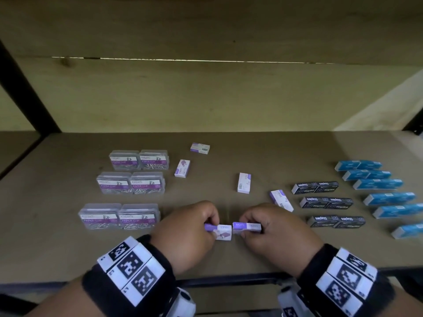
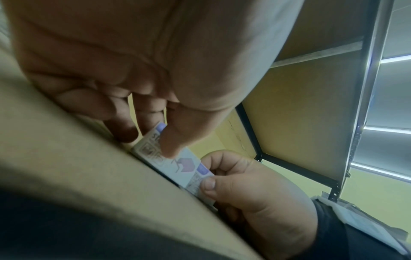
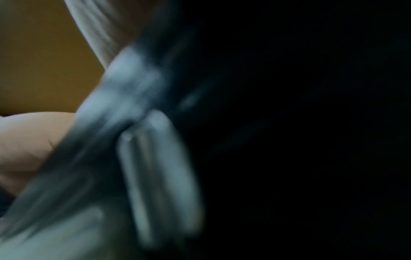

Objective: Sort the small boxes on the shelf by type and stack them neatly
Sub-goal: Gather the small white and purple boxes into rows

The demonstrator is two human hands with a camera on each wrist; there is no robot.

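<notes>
- Clear plastic paper-clip cases (image 1: 132, 188): six on the left of the shelf (image 1: 206, 184), set in three rows of two, lids transparent with purple labels
- Left hand (image 1: 185, 227): fingers curled, thumb and fingertips pinching a small white-and-purple box (image 1: 220, 232) low over the shelf's front edge; knuckles up, wrist wearing a black band with square printed markers
- Left wrist view: thumb (image 2: 177, 140) pressed on the box's printed face (image 2: 177, 163), its lower edge against the shelf board
- Right hand (image 1: 272, 227): fingers curled, pinching a second white-and-purple box (image 1: 248, 226); the two boxes meet end to end between the hands
- Right wrist view: dark and blurred, finger detail cannot be told
- Loose white-and-purple boxes: four lie apart mid-shelf, one standing on end (image 1: 244, 183)
- Black staple boxes (image 1: 325, 202): three rows of two, right of centre
- Blue boxes (image 1: 380, 193): rows at far right, cardboard, rectangular
</notes>
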